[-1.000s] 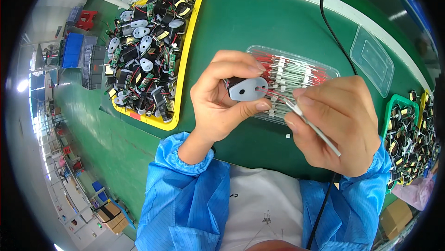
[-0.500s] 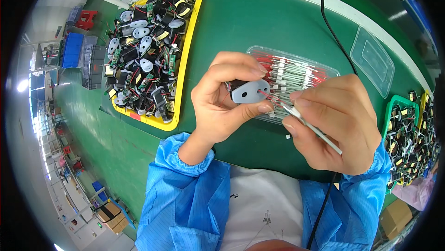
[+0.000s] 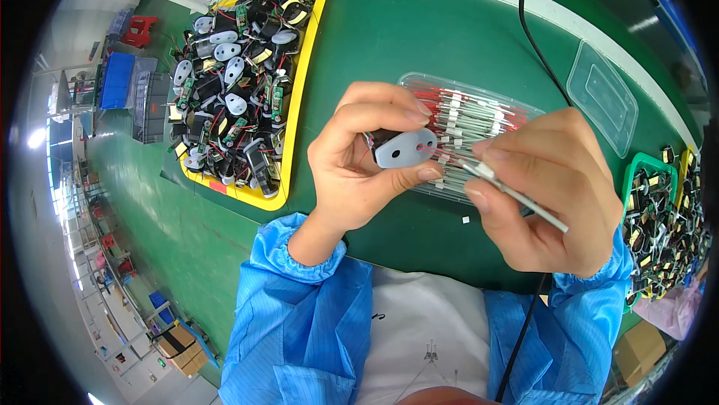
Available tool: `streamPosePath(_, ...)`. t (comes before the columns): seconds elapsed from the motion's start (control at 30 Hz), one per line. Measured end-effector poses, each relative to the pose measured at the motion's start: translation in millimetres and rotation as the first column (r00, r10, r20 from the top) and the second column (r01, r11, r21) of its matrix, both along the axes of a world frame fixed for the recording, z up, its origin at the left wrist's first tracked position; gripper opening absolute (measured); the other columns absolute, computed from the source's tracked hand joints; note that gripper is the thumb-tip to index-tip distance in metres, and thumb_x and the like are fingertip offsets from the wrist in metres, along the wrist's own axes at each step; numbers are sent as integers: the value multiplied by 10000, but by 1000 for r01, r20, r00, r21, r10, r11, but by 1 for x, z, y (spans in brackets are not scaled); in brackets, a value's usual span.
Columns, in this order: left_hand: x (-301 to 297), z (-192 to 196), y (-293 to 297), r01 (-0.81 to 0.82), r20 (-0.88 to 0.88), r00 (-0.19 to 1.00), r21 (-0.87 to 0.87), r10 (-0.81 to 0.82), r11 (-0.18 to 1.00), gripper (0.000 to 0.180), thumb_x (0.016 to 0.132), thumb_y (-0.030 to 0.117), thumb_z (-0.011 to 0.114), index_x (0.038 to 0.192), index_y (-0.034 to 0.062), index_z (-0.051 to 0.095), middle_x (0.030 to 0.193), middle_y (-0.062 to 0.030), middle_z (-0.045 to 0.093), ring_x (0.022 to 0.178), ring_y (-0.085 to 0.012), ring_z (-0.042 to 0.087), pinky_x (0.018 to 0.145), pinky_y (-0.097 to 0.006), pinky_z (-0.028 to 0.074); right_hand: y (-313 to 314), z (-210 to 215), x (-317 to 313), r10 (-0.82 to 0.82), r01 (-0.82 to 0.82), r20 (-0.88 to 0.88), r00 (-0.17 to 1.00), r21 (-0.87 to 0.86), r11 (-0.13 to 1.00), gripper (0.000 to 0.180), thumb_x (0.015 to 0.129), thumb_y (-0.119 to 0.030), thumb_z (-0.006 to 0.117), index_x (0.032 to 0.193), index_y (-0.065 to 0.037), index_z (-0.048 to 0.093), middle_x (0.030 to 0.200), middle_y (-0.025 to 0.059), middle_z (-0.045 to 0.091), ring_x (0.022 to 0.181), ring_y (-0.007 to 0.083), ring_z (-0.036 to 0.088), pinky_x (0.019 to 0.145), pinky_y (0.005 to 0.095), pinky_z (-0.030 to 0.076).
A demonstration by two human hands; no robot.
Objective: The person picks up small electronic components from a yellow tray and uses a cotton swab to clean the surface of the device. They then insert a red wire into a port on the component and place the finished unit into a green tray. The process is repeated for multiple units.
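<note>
My left hand (image 3: 359,162) grips a small black part with a grey oval plate (image 3: 403,148) on its face, held above the green table. My right hand (image 3: 550,192) pinches a thin grey rod-like tool (image 3: 517,197) whose tip meets the oval plate's right side. Red wire runs from the part toward the tool tip. Both hands hover over a clear plastic tray (image 3: 479,117) filled with several red and white wire pieces. My forearms wear blue sleeves.
A yellow tray (image 3: 296,98) at the left holds several black parts with oval plates and small boards. A green tray (image 3: 636,180) of similar parts sits at the right. A clear lid (image 3: 603,98) lies at the back right. A black cable (image 3: 535,46) crosses the table.
The oval-plated part has turned slightly in my left hand, and the tool tip has moved closer to the plate. Both hands stay in the same place.
</note>
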State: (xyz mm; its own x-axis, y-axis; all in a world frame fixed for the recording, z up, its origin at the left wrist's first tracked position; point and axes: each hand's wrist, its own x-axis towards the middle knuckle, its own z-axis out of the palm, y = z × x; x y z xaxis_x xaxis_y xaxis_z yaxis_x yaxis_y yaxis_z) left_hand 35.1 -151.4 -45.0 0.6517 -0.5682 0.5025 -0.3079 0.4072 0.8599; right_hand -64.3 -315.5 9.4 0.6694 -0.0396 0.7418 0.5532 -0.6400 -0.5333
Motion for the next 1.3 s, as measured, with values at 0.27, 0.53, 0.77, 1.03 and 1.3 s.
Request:
streamPosePath(0.27, 0, -1, 1, 2, -15, 1000, -11, -2, 1000, 442, 651, 2, 806, 1026, 9, 573, 1060, -139, 540, 973, -193, 550, 809, -300, 488, 3, 1, -2, -15, 15, 1, 1000, -70, 997, 309, 681, -10, 761, 929, 1, 577, 856, 147, 639, 679, 253, 589, 571, 328, 476)
streamPosePath(0.53, 1, -1, 0, 4, -14, 1000, -16, -4, 1000, 438, 655, 10, 807, 1025, 12, 570, 1064, -144, 539, 981, -198, 547, 814, -304, 484, 6, 0, -3, -42, 56, 88, 995, -166, 984, 331, 636, -9, 772, 917, 25, 600, 851, 141, 636, 668, 248, 590, 518, 307, 483)
streamPosePath(0.77, -1, -2, 0, 6, -11, 1000, -25, -6, 1000, 433, 641, 9, 810, 1015, 3, 591, 1052, -146, 551, 975, -208, 551, 806, -311, 482, 9, -2, 0, -56, 78, 132, 990, -164, 983, 287, 649, -39, 771, 887, 29, 625, 802, 131, 641, 673, 243, 593, 521, 306, 482)
streamPosePath(1.03, -2, 5, 2, -21, 108, 994, 118, 9, 993, 512, 650, 114, 826, 1073, -33, 577, 1023, -147, 586, 930, -215, 578, 809, -307, 467, -7, -12, 16, 131, -122, -104, 986, 84, 989, 206, 710, -35, 730, 888, 29, 649, 812, 125, 644, 642, 218, 546, 532, 286, 414)
streamPosePath(1.3, -7, 5, 2, 94, -103, 991, 87, -85, 992, 360, 824, 68, 677, 1070, -19, 429, 1051, -165, 524, 961, -184, 534, 826, -283, 461, -6, -9, 15, 104, -48, -271, 957, 204, 978, 141, 750, 3, 672, 885, 30, 641, 782, 127, 624, 650, 187, 555, 540, 270, 418)
